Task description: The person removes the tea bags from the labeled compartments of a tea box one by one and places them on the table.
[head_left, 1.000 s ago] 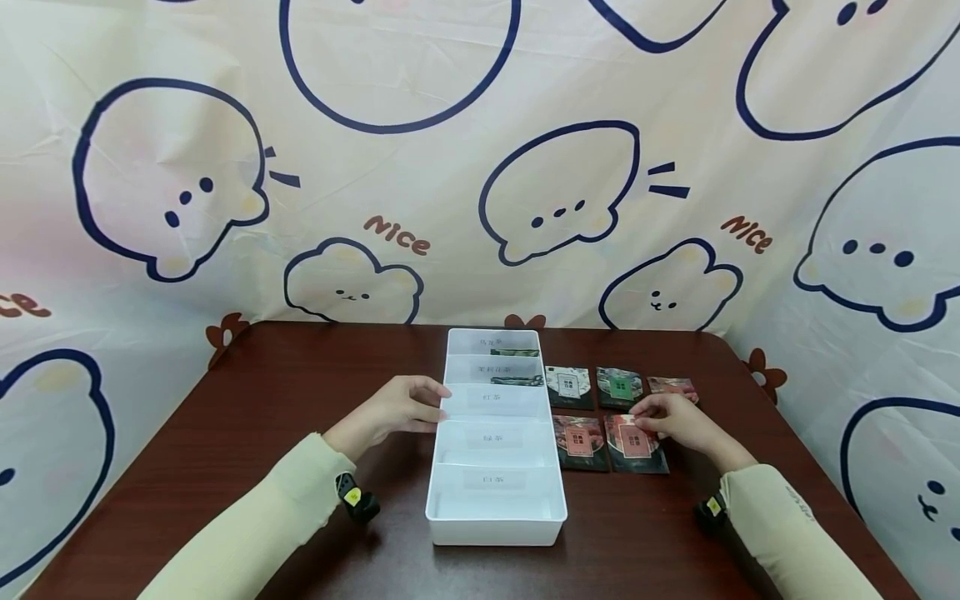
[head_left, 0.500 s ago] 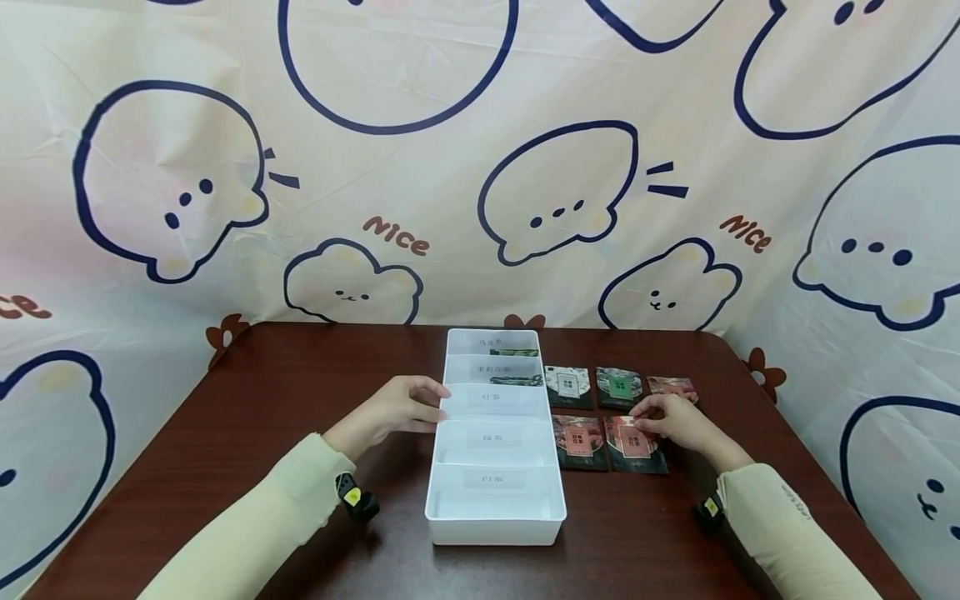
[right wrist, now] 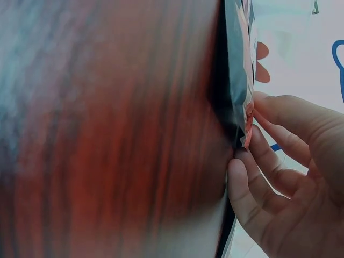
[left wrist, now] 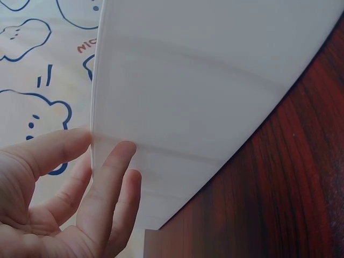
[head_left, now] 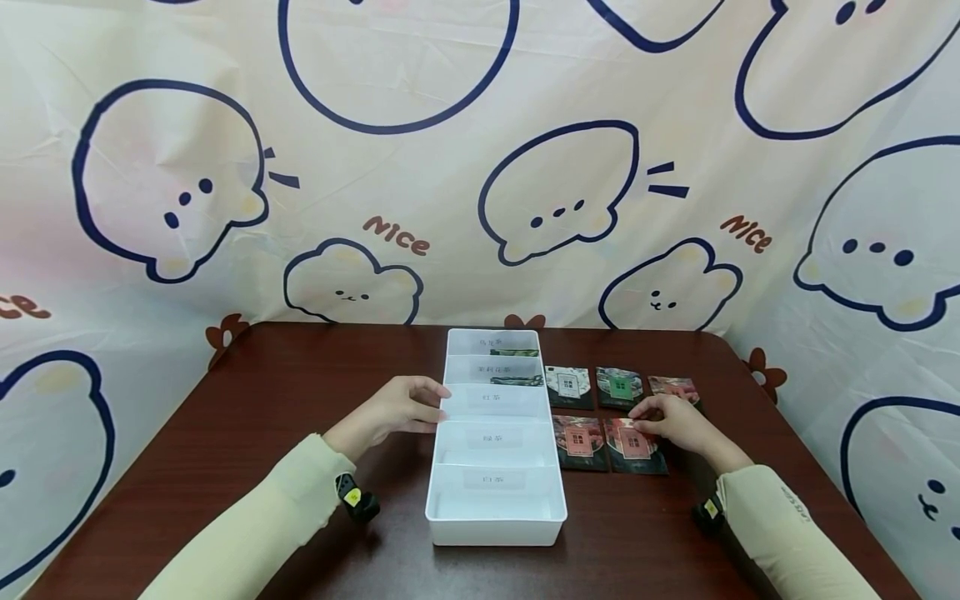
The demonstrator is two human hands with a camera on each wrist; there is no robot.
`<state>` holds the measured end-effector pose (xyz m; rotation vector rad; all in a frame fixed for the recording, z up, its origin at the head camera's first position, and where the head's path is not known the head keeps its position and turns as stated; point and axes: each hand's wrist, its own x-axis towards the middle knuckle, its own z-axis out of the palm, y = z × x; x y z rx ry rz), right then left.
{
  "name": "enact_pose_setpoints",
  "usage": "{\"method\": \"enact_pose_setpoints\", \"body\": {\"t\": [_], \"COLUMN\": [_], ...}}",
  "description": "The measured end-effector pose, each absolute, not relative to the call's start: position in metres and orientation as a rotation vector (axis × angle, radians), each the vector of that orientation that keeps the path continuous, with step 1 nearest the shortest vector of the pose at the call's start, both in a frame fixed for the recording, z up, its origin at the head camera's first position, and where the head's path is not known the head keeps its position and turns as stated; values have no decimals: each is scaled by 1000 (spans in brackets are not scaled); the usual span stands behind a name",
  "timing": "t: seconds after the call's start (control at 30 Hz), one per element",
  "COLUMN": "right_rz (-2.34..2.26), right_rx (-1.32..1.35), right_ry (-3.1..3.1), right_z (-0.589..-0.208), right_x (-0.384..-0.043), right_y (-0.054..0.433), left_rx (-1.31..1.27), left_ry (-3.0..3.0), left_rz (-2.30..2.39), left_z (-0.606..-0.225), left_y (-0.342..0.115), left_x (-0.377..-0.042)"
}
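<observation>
A long white divided box (head_left: 497, 531) stands on the dark wood table, its compartments labelled with tea names in Chinese. My left hand (head_left: 393, 414) touches its left side; in the left wrist view, fairly straight fingertips (left wrist: 127, 150) lie against the outer wall and another digit reaches the rim. My right hand (head_left: 678, 421) touches the upper right corner of a tea sachet (head_left: 634, 448) with a red label, which lies on the table. In the right wrist view the thumb and fingers (right wrist: 274, 110) meet that sachet's edge (right wrist: 240, 80); no pinch is plain.
Right of the box lie more tea sachets: a white-labelled one (head_left: 567, 387), a green-labelled one (head_left: 621, 387), a red-labelled one (head_left: 581, 442) and a partly hidden reddish one (head_left: 675, 387). Green sachets (head_left: 516, 381) stand in the two far compartments. A patterned cloth (head_left: 450, 167) hangs behind.
The sachet under my right fingertips has shifted very slightly, its top edge a touch nearer me. Both hands and the box otherwise hold their places.
</observation>
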<state>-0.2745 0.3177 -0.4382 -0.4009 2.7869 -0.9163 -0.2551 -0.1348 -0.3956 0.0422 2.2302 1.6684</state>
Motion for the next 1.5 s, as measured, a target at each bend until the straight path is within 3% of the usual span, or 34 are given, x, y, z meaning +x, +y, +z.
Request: {"method": "enact_pose_setpoints", "body": {"t": [0.6, 0.9, 1.2, 1.5], "right_rz": [-918, -1052, -1291, -1433], "right_rx": [-408, -437, -615, -740], "right_ry": [2801, 2835, 2810, 2675], "right_z": [-435, -406, -359, -340], "right_x": [-274, -270, -270, -276], "right_y": [317, 313, 276, 224], "left_rx": [43, 41, 51, 61], "left_ry": [2223, 2233, 2233, 2254], "left_rz": [1676, 1667, 1664, 1659], "left_z": [-394, -394, -395, -396], "left_y": [-134, -134, -135, -135], "left_x": [-254, -255, -255, -254]}}
